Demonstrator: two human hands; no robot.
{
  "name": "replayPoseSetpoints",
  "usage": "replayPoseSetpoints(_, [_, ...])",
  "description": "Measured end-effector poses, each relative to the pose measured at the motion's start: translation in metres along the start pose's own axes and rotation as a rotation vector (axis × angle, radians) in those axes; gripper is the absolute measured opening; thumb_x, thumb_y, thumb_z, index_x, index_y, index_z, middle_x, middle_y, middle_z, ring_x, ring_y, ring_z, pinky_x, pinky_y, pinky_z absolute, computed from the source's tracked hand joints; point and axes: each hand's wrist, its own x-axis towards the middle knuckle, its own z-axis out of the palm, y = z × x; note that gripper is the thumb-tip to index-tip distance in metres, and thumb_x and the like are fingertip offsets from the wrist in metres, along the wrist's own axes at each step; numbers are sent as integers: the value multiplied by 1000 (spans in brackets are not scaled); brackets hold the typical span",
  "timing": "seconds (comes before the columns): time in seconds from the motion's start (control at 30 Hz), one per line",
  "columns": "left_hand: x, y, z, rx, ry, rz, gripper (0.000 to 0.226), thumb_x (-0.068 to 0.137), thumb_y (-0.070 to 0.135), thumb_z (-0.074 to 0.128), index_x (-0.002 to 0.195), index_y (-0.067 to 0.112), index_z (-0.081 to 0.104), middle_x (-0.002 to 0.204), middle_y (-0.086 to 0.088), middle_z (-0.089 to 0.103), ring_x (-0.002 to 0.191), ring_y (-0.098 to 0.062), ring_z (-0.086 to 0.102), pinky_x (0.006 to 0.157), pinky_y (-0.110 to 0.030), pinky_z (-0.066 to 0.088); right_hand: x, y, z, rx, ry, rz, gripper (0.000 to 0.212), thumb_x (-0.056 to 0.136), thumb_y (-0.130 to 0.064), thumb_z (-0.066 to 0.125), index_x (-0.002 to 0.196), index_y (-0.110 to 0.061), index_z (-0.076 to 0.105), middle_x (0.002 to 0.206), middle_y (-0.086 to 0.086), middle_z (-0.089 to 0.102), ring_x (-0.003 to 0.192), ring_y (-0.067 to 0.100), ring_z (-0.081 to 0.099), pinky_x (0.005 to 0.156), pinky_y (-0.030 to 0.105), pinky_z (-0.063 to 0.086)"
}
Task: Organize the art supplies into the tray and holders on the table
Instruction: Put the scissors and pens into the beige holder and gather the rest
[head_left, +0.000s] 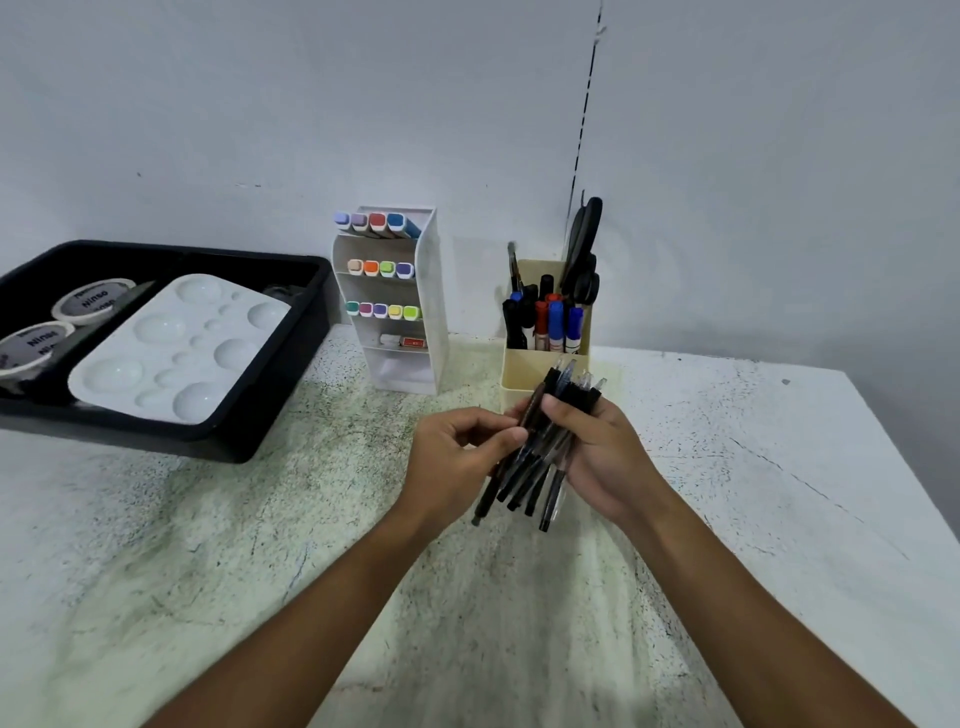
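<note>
Above table (208, 545), pens (540, 447) in both hands' grip (524, 431).

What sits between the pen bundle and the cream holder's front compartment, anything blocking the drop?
Nothing visible blocks it. Both hands hold the pen bundle just before the cream holder; markers and scissors fill only its rear section.

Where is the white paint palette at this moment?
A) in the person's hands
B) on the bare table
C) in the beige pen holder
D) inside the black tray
D: the white paint palette lies inside the black tray, beside two round tubs, while both hands hold only a bunch of pens.
</note>
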Motion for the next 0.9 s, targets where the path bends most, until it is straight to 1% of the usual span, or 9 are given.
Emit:
replayPoseSetpoints(0.1, [1, 4, -1, 85, -16, 43, 6, 76, 4, 79, 81, 6, 76, 72, -3, 74, 67, -19, 69, 64, -33, 59, -2, 0, 3, 36, -12, -6, 17, 86, -11, 55, 96, 0, 64, 93, 18, 69, 90, 28, 68, 75, 36, 57])
replayPoseSetpoints(0.2, [1, 6, -1, 132, -33, 64, 6, 76, 4, 79, 77, 9, 75, 65, 5, 71, 59, -8, 64, 54, -17, 49, -3, 1, 6, 42, -17, -24, 16, 87, -8, 56, 98, 0, 63, 92, 16, 69, 90, 26, 69, 72, 34, 57])
replayPoseSetpoints(0.37, [4, 3, -1, 168, -45, 111, 13, 75, 4, 80, 77, 16, 75, 63, 10, 70, 57, -6, 62, 56, -19, 50, -3, 4, 9, 42, -20, -66, 18, 84, -3, 58, 101, 0, 62, 91, 13, 69, 90, 24, 68, 74, 32, 57])
replayPoseSetpoints(0.5, [6, -1, -1, 189, -23, 131, 8, 74, 8, 82, 77, 12, 76, 67, 1, 71, 59, -13, 63, 57, -27, 52, 0, 7, 10, -29, 38, -116, 11, 91, 1, 54, 97, -1, 63, 87, 15, 67, 87, 26, 66, 76, 35, 56])
replayPoseSetpoints(0.57, [5, -4, -1, 180, 16, 135, 8, 78, 14, 80, 77, 9, 74, 68, -4, 69, 58, -19, 58, 56, -31, 49, 2, 7, 9, -71, 82, -157, 11, 93, 2, 53, 96, -3, 62, 84, 14, 66, 85, 27, 65, 79, 39, 55])
replayPoseSetpoints(0.63, [5, -7, -1, 51, 128, -1, 16, 89, 19, 68, 80, 5, 69, 70, -7, 64, 62, -17, 53, 57, -29, 45, 4, 4, 10, -31, 131, -182, 11, 93, 3, 52, 96, -4, 61, 83, 12, 66, 82, 27, 63, 78, 39, 55])
replayPoseSetpoints(0.73, [0, -8, 2, -379, 294, -349, 29, 99, 30, 48, 93, 6, 64, 75, -7, 65, 70, -19, 58, 62, -31, 47, 4, -4, 15, 84, 143, -225, 11, 92, 3, 52, 97, -4, 59, 83, 12, 64, 78, 26, 64, 73, 36, 56])
replayPoseSetpoints(0.83, [-8, -5, 10, -763, 287, -568, 51, 97, 52, 39, 109, 9, 63, 93, -13, 71, 89, -28, 65, 80, -42, 51, 2, -7, 24, 92, 118, -281, 11, 91, 2, 52, 96, -4, 60, 82, 10, 66, 79, 24, 64, 78, 38, 55])
replayPoseSetpoints(0.9, [-8, 0, 14, -917, 247, -598, 60, 94, 59, 37, 117, 9, 62, 107, -17, 70, 102, -33, 64, 85, -46, 52, 1, -3, 29, 88, 101, -278, 13, 91, 4, 52, 98, -3, 60, 83, 10, 66, 81, 23, 65, 83, 39, 54])
